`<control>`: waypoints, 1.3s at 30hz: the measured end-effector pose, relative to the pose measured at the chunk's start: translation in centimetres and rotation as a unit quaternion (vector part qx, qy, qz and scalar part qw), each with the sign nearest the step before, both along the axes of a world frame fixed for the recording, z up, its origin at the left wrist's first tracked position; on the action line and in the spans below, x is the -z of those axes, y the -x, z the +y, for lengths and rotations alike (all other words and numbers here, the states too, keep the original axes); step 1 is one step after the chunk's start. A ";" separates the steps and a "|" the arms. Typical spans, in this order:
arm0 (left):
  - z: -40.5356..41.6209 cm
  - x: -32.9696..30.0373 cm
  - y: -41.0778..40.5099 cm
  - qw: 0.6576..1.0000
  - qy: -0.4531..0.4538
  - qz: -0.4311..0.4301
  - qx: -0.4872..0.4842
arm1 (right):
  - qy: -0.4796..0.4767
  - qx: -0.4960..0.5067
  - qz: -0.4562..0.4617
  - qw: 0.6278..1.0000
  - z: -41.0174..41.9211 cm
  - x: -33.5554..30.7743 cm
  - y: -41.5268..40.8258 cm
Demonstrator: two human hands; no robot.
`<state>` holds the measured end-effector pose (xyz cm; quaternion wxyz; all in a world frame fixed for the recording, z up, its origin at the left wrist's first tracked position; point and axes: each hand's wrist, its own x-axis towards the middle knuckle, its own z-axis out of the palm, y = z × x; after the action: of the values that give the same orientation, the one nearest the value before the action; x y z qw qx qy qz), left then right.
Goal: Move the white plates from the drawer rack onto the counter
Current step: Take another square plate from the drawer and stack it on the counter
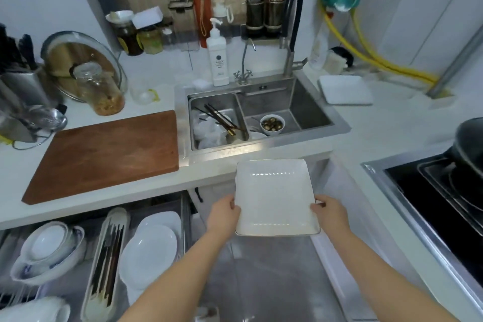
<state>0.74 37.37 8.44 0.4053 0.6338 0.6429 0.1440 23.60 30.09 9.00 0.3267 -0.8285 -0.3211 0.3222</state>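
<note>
1. Left hand (pixel 224 213) and right hand (pixel 329 213) each pinch a side edge of the square white plate (pixel 274 196), held in the air in front of the desk (pixel 214 175).
2. Likely rigid, glazed, breakable (slippery); grip opposite edges.
3. More plates (pixel 149 251) remain in the drawer rack (pixel 186 217).

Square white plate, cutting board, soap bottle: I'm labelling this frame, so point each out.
square white plate (pixel 274 196), head view, centre of its flat face.
cutting board (pixel 104 154), head view, middle of its top.
soap bottle (pixel 217 61), head view, label on its body.
</note>
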 end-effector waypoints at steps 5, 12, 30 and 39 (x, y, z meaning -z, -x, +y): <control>3.5 -4.4 -6.4 0.997 -0.034 -0.076 0.001 | -0.050 0.046 -0.003 0.998 1.7 -3.8 -5.8; 10.1 -7.7 -14.3 0.989 -0.037 -0.140 0.028 | -0.094 0.110 -0.013 0.989 6.0 -7.2 -12.7; 30.2 -7.9 -27.3 0.969 0.079 -0.199 0.124 | -0.056 0.254 -0.025 0.965 21.4 -8.3 -22.6; 35.6 -6.5 -34.9 0.968 0.116 -0.199 0.103 | -0.013 0.271 -0.046 0.961 27.9 -7.3 -30.4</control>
<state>35.67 72.97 14.99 0.6083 0.6040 0.4929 0.1490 53.96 57.97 16.29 0.3972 -0.8941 -0.1033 0.1795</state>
